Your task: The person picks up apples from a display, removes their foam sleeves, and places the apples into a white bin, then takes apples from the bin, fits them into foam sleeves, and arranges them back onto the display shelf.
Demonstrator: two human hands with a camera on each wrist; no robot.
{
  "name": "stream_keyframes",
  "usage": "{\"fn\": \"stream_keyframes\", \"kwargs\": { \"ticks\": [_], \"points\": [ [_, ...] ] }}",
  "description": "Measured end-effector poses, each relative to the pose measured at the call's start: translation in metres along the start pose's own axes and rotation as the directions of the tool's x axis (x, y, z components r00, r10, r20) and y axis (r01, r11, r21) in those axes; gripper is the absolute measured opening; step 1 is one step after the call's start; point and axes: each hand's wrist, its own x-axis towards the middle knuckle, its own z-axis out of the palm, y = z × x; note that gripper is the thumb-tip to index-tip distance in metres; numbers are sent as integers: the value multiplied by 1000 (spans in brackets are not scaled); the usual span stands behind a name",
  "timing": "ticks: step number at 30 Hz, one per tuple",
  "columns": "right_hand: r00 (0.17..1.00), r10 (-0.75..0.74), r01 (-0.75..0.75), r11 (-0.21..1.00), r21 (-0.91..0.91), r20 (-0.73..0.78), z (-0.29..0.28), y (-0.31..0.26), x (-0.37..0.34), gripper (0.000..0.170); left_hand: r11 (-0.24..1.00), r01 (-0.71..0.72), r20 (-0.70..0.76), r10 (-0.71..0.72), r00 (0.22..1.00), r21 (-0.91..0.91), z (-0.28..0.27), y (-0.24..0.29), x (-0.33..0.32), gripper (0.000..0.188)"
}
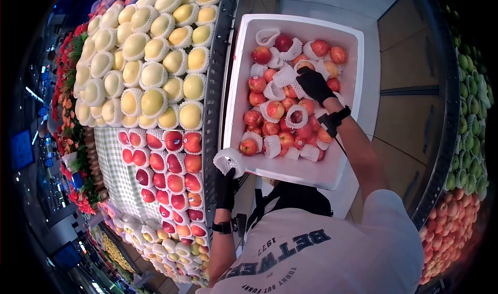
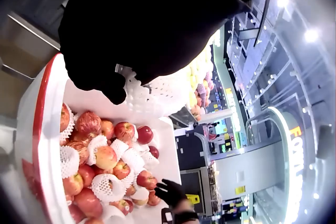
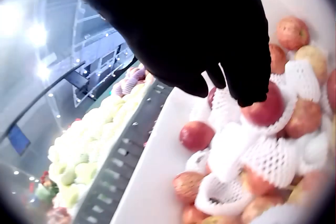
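My left hand [image 1: 226, 190], in a black glove, holds a white foam net sleeve [image 1: 228, 161] beside the near left corner of a white foam box [image 1: 358, 107]. In the left wrist view, the sleeve [image 2: 157, 95] hangs at the fingertips, partly hidden by the glove. My right hand [image 1: 315, 84], also black-gloved, reaches down into the box with its fingers extended. Below its fingertips in the right wrist view is a red apple [image 3: 266, 109] in a foam sleeve. Around it lie several red apples [image 1: 262, 55], some sleeved, and loose foam sleeves [image 1: 296, 116].
Left of the box rises a display edged by a dark slotted rail [image 1: 211, 112], carrying sleeved yellow fruit [image 1: 153, 102] and rows of red apples [image 1: 175, 182]. A checked cloth [image 1: 111, 159] lies beside those rows. Another fruit shelf [image 1: 469, 112] stands at the right.
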Motion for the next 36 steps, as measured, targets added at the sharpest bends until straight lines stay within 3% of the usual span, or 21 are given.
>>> {"fn": "stream_keyframes", "kwargs": {
  "ticks": [1, 2, 3, 5, 8, 10, 12, 13, 14, 16, 17, 19, 22, 24, 26, 28, 30, 32, 36],
  "points": [
    [997, -81, 67, 916, 396, 19, -19, -46, -26, 30, 1000, -9, 18, 9, 1000, 16, 7, -1, 3, 40],
    [972, -67, -64, 847, 528, 225, -31, -83, -46, 28, 999, -20, 35, 19, 999, 33, 12, -3, 6, 42],
    [952, -237, 61, 767, 639, 194, -16, -100, -63, 27, 999, -17, 72, 15, 997, 29, 16, -8, 11, 46],
    [866, -206, -143, 771, 620, 456, -39, -151, -90, 26, 996, -35, 116, 25, 993, 85, 20, -19, 23, 47],
    [875, -218, -166, 702, 692, 432, -36, -187, -124, 25, 963, -162, 148, 132, 980, 214, 29, -26, 32, 37],
    [927, -227, -61, 694, 717, 298, -18, -196, -140, 34, 926, -214, 195, 159, 968, 310, 29, -30, 36, 29],
    [921, -200, -118, 677, 726, 336, -12, -202, -151, 41, 932, -156, 267, 66, 961, 328, 30, -29, 37, 27],
    [909, -229, -111, 671, 733, 347, -12, -204, -156, 52, 933, -128, 301, 22, 953, 337, 31, -28, 37, 26],
    [916, -259, -55, 675, 736, 306, -13, -203, -164, 58, 949, -145, 358, 37, 933, 281, 32, -29, 37, 26],
    [850, -417, 98, 724, 682, 321, -39, -206, -161, 57, 972, -164, 463, 70, 884, 166, 38, -23, 24, 27],
    [867, -363, 76, 773, 629, 341, -40, -204, -164, 55, 995, -86, 476, 52, 878, 50, 43, -19, 18, 34],
    [894, -247, 22, 858, 514, 373, -42, -199, -173, 50, 999, -44, 502, 27, 865, 21, 55, -5, 0, 46],
    [932, -97, -105, 850, 516, 349, -18, -164, -172, 48, 997, -78, 537, 79, 840, -24, 52, -11, -4, 60],
    [982, 81, -154, 862, 484, 168, -14, -130, -164, 50, 994, -103, 529, 104, 842, -32, 42, -14, -5, 64],
    [964, 251, -263, 879, 397, 83, -28, -92, -151, 53, 995, -95, 496, 91, 864, -16, 30, -12, -9, 63],
    [914, 307, -237, 935, 264, -265, -10, -47, -144, 46, 997, -74, 452, 74, 889, -17, 20, -8, -17, 59],
    [872, 489, -479, 837, 265, 33, -29, -24, -127, 50, 997, -55, 415, 69, 907, -46, 5, -12, -22, 57],
    [890, 450, -408, 861, 304, -77, -24, -9, -120, 51, 998, -43, 356, 60, 933, -56, -6, -15, -25, 52],
    [893, 445, -403, 861, 310, -75, -9, 9, -104, 72, 993, -49, 286, 78, 955, -107, -35, -28, -35, 50]
  ]
}}
